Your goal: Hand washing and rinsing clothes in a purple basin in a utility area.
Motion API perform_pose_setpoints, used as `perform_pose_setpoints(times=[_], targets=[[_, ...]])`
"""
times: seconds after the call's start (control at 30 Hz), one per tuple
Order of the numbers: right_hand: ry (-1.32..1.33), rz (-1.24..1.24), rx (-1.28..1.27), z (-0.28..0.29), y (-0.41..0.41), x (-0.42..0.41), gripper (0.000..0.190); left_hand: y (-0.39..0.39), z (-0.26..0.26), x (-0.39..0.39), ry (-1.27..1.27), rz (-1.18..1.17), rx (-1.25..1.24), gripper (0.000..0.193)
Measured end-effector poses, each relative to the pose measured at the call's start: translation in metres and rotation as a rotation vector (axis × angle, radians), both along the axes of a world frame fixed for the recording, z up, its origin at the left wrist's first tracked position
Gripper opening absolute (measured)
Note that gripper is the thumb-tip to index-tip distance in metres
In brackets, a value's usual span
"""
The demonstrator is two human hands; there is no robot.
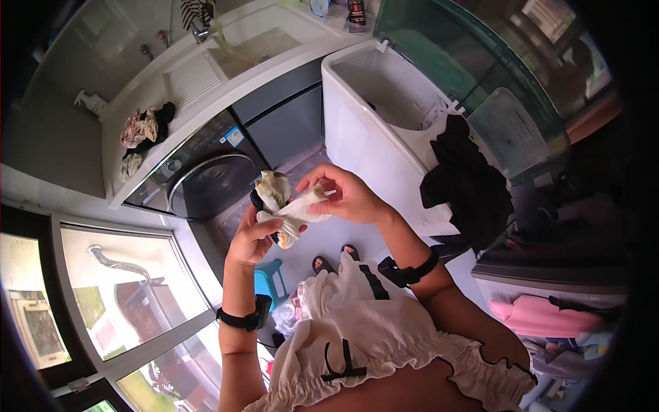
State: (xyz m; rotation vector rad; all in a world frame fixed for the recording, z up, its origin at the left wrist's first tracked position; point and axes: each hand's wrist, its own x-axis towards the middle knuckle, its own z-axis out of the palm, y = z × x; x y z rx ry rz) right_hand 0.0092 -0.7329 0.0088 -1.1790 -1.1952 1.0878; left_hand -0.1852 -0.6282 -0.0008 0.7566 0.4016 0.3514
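Note:
A bunch of small light cloths, apparently socks (291, 211), with a darker piece among them, is between my hands in front of my body. My left hand (252, 239) grips the bunch from the left side, thumb over a ribbed part with an orange stripe. My right hand (350, 195) pinches the end of a white piece that stretches between the hands. Other crumpled small garments (140, 127), pink, beige and black, lie on the counter at the upper left.
Ahead are a front-loading washing machine (211, 185) below a counter with a sink (262, 49), and an open white twin-tub washer (355, 134). A black garment (468, 180) hangs over its edge. A blue stool (271, 280) stands on the floor.

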Motion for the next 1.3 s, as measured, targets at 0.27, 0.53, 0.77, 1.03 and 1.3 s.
perform_pose_setpoints(times=[0.27,0.53,0.77,1.03,1.3], targets=[[0.067,-0.162,0.067,-0.01,-0.071,0.027,0.027,-0.049,-0.004,-0.001,-0.145,0.163,-0.046,0.064],[0.242,-0.198,0.086,0.002,-0.181,0.061,0.015,-0.155,0.011,0.029,-0.081,0.323,0.025,0.054],[0.331,-0.172,0.12,-0.002,-0.275,0.09,0.014,-0.253,0.01,0.044,-0.105,0.445,-0.115,0.051],[0.37,-0.165,0.117,0.008,-0.334,0.094,0.021,-0.336,0.039,0.046,-0.08,0.308,-0.033,0.036],[0.009,0.03,0.054,0.016,-0.396,0.045,0.027,-0.421,0.033,0.03,0.112,0.064,0.094,0.061]])
